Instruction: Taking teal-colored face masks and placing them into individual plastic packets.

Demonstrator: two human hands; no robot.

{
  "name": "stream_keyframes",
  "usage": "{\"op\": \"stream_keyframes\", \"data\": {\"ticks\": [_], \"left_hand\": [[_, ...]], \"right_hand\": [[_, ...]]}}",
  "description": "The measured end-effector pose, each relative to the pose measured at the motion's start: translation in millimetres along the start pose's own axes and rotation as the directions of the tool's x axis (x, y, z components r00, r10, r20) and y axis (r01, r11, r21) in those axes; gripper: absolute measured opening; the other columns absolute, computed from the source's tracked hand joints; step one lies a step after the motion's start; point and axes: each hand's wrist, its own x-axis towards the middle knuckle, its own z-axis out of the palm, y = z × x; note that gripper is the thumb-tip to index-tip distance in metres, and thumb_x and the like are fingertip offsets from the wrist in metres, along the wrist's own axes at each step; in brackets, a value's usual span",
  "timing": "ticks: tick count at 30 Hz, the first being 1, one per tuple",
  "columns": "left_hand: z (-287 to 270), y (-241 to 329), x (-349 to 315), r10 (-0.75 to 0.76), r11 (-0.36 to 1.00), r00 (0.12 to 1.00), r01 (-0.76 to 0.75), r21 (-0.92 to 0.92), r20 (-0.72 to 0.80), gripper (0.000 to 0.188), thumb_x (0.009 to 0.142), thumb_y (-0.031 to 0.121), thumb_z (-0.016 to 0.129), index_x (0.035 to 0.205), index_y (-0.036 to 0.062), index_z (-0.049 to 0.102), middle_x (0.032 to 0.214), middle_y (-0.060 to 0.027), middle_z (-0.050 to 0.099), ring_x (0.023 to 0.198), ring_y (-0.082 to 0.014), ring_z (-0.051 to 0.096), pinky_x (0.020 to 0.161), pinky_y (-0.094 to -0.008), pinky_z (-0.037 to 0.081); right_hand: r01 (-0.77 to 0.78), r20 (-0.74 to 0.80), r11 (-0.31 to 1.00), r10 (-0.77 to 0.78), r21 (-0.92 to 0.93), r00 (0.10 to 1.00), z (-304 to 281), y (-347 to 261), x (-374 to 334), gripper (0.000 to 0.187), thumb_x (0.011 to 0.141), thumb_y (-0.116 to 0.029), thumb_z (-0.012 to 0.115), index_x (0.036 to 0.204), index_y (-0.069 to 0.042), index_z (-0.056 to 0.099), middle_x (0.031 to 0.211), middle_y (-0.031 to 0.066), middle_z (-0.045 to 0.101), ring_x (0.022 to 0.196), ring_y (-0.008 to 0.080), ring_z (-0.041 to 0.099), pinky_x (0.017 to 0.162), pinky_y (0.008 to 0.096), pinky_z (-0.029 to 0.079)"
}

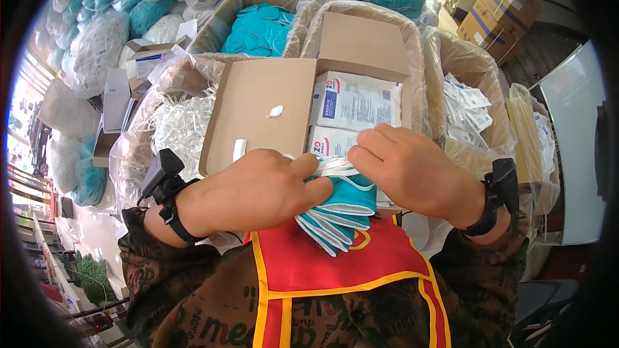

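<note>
One stack of teal masks (348,202) at near edge of cardboard box (258,90), just right of left hand (274,183), nearer one. I see it pinching stack; right hand (406,171) bunched at white straps (338,167), grip hidden. Long axis unclear, masks fanned bodyward.

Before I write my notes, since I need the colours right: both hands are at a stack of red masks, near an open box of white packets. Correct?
Not quite: the head view shows that the stack of masks is teal with white edges, not red. The left hand and right hand are at it, near the open box of white packets.
</note>
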Motion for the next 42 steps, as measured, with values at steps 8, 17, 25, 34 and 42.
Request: {"op": "stream_keyframes", "data": {"ticks": [8, 17, 25, 34, 42], "left_hand": [[-1, 1, -1, 0.007, 1.0, 1.0, -0.007, -0.015, -0.018, 0.026, 0.071, 0.012, 0.066, 0.095, 0.0098, 0.055, 0.079, -0.0079, 0.051, 0.057, -0.0268, 0.059, 0.051, -0.0376, 0.048], [7, -11, -23, -0.023, 0.999, 0.985, 0.029, 0.031, -0.169, 0.026, 0.079, 0.012, 0.061, 0.104, 0.0098, 0.054, 0.08, -0.0099, 0.054, 0.061, -0.0278, 0.064, 0.053, -0.038, 0.051], [16, -30, -39, -0.191, 0.981, 0.958, 0.193, -0.014, -0.215, 0.042, 0.066, 0.018, 0.074, 0.105, 0.009, 0.061, 0.079, -0.008, 0.058, 0.067, -0.0272, 0.063, 0.058, -0.0354, 0.051], [23, -61, -70, -0.236, 0.952, 0.925, 0.282, 0.119, -0.299, 0.042, 0.066, 0.021, 0.076, 0.103, 0.013, 0.06, 0.076, -0.0048, 0.053, 0.062, -0.0234, 0.062, 0.054, -0.0341, 0.049], [34, -95, -97, -0.376, 0.884, 0.856, 0.446, 0.14, -0.354, 0.037, 0.064, 0.012, 0.072, 0.099, 0.0135, 0.059, 0.08, -0.0062, 0.056, 0.064, -0.0271, 0.062, 0.055, -0.037, 0.049]], "right_hand": [[-0.215, 0.276, 0.938, 0.138, 0.272, 0.951, -7, 0, 4, 0.007, 0.083, -0.011, 0.059, 0.088, -0.007, 0.056, 0.084, 0.0103, 0.059, 0.081, 0.0302, 0.061, 0.068, 0.0384, 0.05], [-0.281, 0.203, 0.902, 0.223, 0.327, 0.953, -20, -3, -26, 0.017, 0.09, -0.02, 0.061, 0.084, -0.006, 0.054, 0.074, 0.0112, 0.058, 0.07, 0.0312, 0.061, 0.059, 0.0389, 0.048], [-0.252, 0.257, 0.956, 0.209, 0.149, 0.943, -31, -14, -40, 0.019, 0.087, -0.02, 0.064, 0.081, -0.006, 0.052, 0.069, 0.0087, 0.056, 0.065, 0.0272, 0.061, 0.052, 0.0361, 0.047], [-0.386, 0.27, 0.91, 0.338, 0.151, 0.902, -57, -33, -72, 0.019, 0.081, -0.018, 0.07, 0.079, -0.007, 0.055, 0.069, 0.0074, 0.054, 0.061, 0.0251, 0.058, 0.051, 0.0352, 0.045], [-0.517, 0.343, 0.856, 0.481, 0.018, 0.807, -80, -51, -93, 0.018, 0.079, -0.016, 0.071, 0.078, -0.006, 0.056, 0.069, 0.0098, 0.054, 0.062, 0.0292, 0.056, 0.053, 0.0397, 0.043]]}}
